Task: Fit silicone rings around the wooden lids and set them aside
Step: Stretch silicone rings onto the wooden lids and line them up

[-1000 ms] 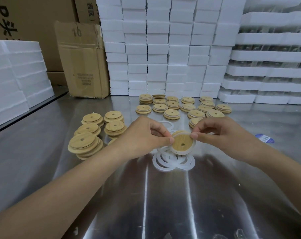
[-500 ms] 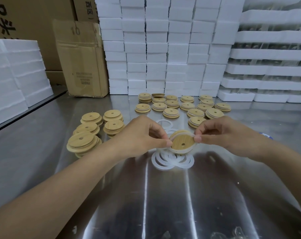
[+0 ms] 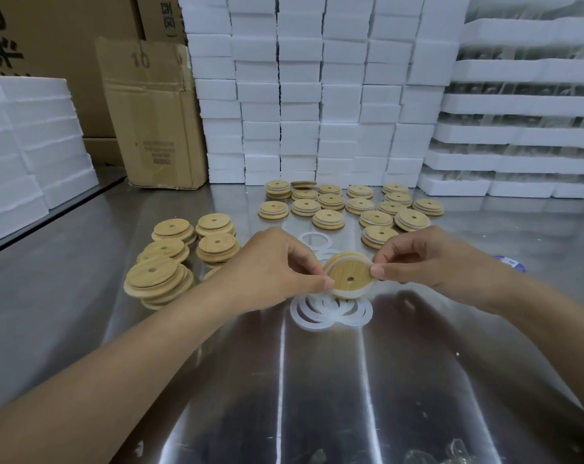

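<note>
- A lid (image 3: 349,277) is held just above the table (image 3: 317,396), tilted toward the camera so that its rim can be checked.
- A ring (image 3: 328,266) is stretched around its edge; whether it is seated all the way around cannot be told.
- The lid is pinched at its left edge by the left hand (image 3: 270,262) and at its right edge by the right hand (image 3: 428,259), probably so that the ring can be pressed into place.
- Loose rings (image 3: 331,313) are kept just under the hands, within easy reach.
- Bare lids (image 3: 160,276) are stacked at the left and ringed lids (image 3: 351,205) are laid behind, likely so that the two are not mixed.
</note>
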The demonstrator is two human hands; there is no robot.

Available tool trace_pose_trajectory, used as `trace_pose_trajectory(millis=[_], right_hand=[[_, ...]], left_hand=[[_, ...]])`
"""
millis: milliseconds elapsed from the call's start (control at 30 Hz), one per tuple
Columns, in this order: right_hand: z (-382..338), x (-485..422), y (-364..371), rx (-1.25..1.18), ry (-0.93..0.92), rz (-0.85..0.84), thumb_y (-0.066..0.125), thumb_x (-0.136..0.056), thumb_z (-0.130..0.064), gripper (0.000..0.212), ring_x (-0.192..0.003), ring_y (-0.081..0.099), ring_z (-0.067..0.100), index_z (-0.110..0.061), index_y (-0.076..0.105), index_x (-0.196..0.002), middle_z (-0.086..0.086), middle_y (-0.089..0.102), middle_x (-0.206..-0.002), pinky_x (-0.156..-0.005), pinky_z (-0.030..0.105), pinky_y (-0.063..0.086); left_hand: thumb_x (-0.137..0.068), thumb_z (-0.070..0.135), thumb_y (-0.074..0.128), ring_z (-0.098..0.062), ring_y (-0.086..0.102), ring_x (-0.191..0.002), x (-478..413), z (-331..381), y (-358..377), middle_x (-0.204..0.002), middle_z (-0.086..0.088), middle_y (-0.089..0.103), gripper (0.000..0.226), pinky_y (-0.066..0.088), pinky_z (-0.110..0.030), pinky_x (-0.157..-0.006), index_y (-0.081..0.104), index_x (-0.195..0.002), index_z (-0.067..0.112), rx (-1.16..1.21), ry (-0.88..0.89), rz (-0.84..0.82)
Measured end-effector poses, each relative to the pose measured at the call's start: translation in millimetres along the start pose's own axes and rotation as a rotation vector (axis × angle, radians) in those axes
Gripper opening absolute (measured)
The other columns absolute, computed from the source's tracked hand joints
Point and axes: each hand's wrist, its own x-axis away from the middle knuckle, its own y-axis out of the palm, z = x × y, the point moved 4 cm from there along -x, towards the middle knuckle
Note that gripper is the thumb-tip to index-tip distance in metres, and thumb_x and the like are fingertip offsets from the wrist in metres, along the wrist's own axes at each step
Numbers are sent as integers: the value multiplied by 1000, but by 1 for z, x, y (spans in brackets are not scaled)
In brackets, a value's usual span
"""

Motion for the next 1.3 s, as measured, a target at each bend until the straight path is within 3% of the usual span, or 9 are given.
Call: trace_pose_trajectory(millis=[200, 433, 567, 633, 733, 800, 1300], right_hand=[[0, 1, 1, 22, 9, 3, 82, -85, -29, 12, -85, 67, 15, -17, 81, -86, 17, 77, -95, -86, 34, 50], [3, 0, 5, 120, 10, -24, 83, -88, -32, 10, -69, 60, 5, -26, 79, -81, -1, 73, -78, -70, 20, 47], [3, 0, 6, 132, -13, -35, 82, -89, -31, 10, -70, 61, 3, -27, 79, -80, -4, 73, -79, -68, 14, 47], [3, -1, 6, 137, -20, -36, 82, -89, -31, 11, -71, 61, 5, -25, 79, -81, -1, 74, -80, -69, 17, 48], [2, -1, 7, 131, -21, -29, 83, -88, -28, 11, -70, 61, 6, -23, 79, -79, -1, 74, -78, -69, 18, 48], [1, -1, 6, 129, -24, -25, 83, -88, -27, 12, -69, 61, 5, -23, 78, -78, -1, 73, -77, -68, 17, 48], [-5, 1, 13, 141, -90, -5, 81, -91, -19, 13, -75, 66, 6, -14, 75, -82, -1, 73, -82, -73, 15, 51]], left_hand=[[-85, 36, 91, -3, 76, -83, -1, -3, 6, -81, 15, 81, 9, 56, -13, -74, 85, -79, 31, -19, -6, -21], [-85, 40, 90, -6, 76, -82, 0, -5, 5, -81, 12, 81, 12, 59, -22, -78, 87, -83, 29, 45, -69, -34], [-87, 44, 87, 4, 63, -59, -1, -4, 5, -69, 12, 77, 14, 46, -13, -56, 86, -80, 32, 53, -96, 5], [-88, 44, 86, 3, 65, -64, -1, -4, 5, -73, 11, 79, 14, 50, -14, -61, 86, -80, 33, 46, -114, 21], [-88, 38, 86, -5, 75, -80, -1, -4, 4, -81, 11, 81, 12, 61, -29, -83, 85, -81, 29, 53, -133, 28], [-88, 35, 87, -5, 77, -83, 0, -2, 5, -82, 11, 81, 11, 63, -33, -89, 84, -83, 26, 49, -130, 25], [-92, 28, 76, -5, 76, -82, -2, -6, 5, -80, 11, 80, 12, 61, -31, -85, 82, -80, 27, 26, -191, 61]])
